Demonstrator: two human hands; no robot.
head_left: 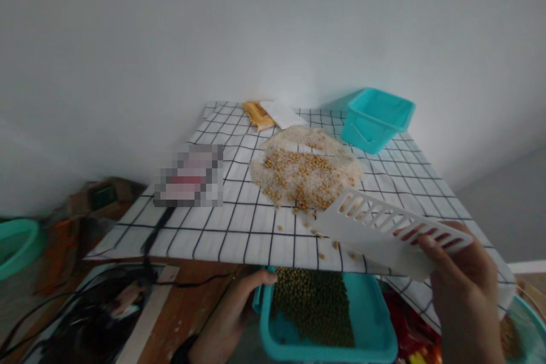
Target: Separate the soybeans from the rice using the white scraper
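My left hand (239, 301) grips the left rim of a turquoise plastic tub (371, 307), its thumb over the edge. The tub sits just under the table's front edge and holds yellow soybeans (294, 284) and dark green beans (326, 307). In my right hand (460, 284) is a white slotted plastic panel (367, 227), tilted, its lower edge at the tabletop. The panel's far end meets the near side of a spread pile of pale grains (273, 170) mixed with soybeans (305, 165). A few loose soybeans lie between the pile and the table edge.
A checked cloth covers the table (239, 216). On it are an empty turquoise tub (371, 125), a yellow packet (258, 115), white paper (284, 114) and a blurred-out device (190, 176) with a black cable (157, 233). A green basin (19, 244) stands at far left.
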